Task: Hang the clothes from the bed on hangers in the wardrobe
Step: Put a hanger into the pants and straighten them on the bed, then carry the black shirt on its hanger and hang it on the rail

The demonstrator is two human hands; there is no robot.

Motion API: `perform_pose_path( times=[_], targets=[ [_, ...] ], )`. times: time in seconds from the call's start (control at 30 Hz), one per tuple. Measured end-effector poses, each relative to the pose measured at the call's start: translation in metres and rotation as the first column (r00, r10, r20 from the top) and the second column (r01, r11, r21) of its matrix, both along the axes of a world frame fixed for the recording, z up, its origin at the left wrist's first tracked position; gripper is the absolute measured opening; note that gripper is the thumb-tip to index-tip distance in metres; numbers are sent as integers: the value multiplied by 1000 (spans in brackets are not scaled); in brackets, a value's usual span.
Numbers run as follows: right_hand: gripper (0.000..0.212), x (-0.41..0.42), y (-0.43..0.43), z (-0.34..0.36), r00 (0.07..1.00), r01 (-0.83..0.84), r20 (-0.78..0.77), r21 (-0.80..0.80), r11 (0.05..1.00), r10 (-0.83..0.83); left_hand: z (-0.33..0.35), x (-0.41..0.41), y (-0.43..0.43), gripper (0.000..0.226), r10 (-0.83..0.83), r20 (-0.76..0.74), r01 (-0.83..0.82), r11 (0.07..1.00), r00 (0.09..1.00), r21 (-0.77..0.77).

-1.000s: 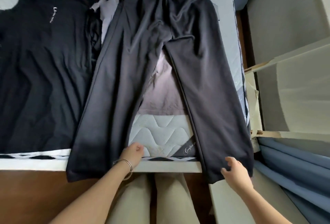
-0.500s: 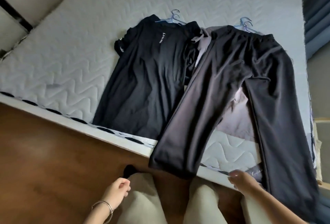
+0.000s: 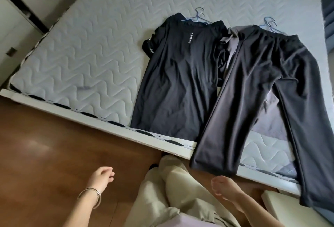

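Left hand and right hand hung empty, relaxed, off the bed edge. Trousers looked limp, slippery; we'd lift by the hanger.

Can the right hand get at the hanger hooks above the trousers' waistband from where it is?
Probably, with a lean. The right hand hangs open near the mattress edge; the blue hanger hooks lie uncovered on it beyond the trousers, whose full length lies between.

Trousers: smooth dark cloth, slight sheen. Mattress: quilted matt fabric. Floor: glossy wood. Bracelet: shiny metal.
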State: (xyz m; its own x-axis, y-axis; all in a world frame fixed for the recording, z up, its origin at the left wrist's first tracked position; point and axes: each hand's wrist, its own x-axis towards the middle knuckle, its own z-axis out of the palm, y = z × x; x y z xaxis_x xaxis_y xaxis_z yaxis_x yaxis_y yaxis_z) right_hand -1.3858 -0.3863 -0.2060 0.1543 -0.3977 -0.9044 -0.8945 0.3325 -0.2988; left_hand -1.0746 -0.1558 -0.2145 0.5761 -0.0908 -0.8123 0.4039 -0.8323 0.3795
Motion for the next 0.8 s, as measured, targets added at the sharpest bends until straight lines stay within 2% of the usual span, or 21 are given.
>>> perform_pose_path(
  times=[0.13, 0.23, 0.37, 0.47, 0.63, 0.8],
  targets=[
    [28, 26, -31, -8, 998, 31, -47, -89, 996, -35, 4, 5, -24, 20, -61, -76, 61, 998, 995, -5],
    [32, 51, -55, -15, 996, 40, -74, -61, 997, -44, 6, 16, -44, 20, -83, -120, 85, 996, 989, 8],
    [28, 99, -92, -18, 994, -37, -106, -31, 999, 33, 7, 55, -87, 19, -139, -105, 140, 990, 985, 2],
    [24, 146, -129, -10, 997, -67, -45, -55, 996, 65, 12, 90, -130, 14, -204, -59, 202, 979, 977, -37],
    [19, 212, -186, 6, 986, 120, 133, -107, 987, -105, 14, 142, -216, 11, -383, 6, 381, 918, 924, -112],
    [16, 248, -243, -18, 975, 198, 117, -97, 975, -186, -8, 190, -317, 13, -557, 117, 568, 817, 822, -103]
  ],
)
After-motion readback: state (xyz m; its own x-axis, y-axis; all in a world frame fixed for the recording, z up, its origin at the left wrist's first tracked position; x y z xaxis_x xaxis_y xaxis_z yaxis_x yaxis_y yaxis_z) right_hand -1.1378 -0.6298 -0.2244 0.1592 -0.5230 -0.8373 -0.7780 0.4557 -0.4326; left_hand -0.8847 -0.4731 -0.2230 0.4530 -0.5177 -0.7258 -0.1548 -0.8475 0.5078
